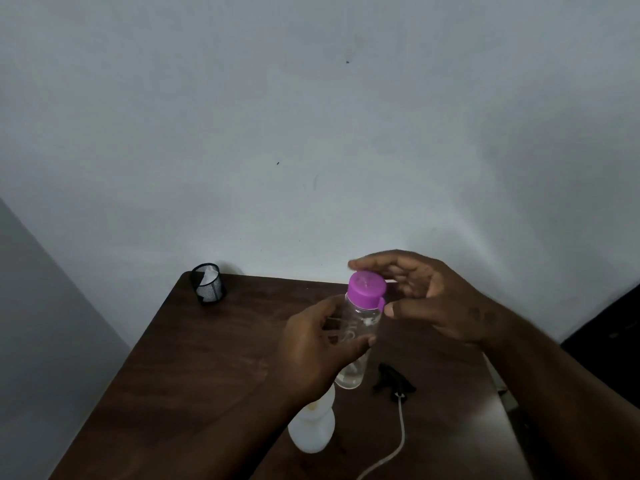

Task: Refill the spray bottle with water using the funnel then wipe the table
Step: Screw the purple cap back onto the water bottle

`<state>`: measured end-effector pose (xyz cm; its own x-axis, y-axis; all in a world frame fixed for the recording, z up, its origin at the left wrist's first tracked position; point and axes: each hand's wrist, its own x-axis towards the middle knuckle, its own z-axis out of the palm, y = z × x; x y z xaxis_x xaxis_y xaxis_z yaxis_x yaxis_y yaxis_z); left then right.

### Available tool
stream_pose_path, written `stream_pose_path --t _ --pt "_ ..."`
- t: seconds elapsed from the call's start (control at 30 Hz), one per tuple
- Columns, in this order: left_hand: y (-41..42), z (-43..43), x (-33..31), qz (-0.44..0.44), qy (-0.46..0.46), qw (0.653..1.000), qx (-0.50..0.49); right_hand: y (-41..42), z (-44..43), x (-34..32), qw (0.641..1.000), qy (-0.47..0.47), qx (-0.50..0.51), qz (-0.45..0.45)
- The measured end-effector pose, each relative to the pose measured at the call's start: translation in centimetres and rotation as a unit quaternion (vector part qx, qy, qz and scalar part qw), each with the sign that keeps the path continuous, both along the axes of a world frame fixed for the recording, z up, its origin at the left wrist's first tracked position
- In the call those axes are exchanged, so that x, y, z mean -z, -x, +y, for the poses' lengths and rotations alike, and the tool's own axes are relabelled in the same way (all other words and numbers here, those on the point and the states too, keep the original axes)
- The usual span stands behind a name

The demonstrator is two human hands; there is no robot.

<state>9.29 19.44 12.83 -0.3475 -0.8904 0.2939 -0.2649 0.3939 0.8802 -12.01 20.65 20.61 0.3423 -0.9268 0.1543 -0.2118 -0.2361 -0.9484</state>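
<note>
- Dark wooden desk, pale wall.
- My left hand grasps the clear plastic bottle steady.
- My right hand, released, cups its purple cap for unscrewing.

Left hand and right hand in view, with both forearms bare down to the frame edge. Right hand has two small dark marks on its back, toward the wrist, too blurred to read. Right thumbnail is cut short.
</note>
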Motion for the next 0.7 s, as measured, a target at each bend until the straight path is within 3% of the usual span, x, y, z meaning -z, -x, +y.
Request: stream_pose_path --t 0.27,0.5,0.7 --pt "-0.4 0.1 -0.1 0.004 0.002 1.000 0.008 -0.5 0.1 0.6 0.999 -0.006 0.008 -0.045" --pt "-0.4 -0.3 0.1 -0.001 0.004 1.000 0.005 -2.4 -0.3 1.0 0.993 0.046 0.104 0.012" --pt "-0.7 -1.1 0.2 0.005 0.019 1.000 -0.004 -4.2 -1.0 1.8 0.984 0.057 0.170 -0.001"
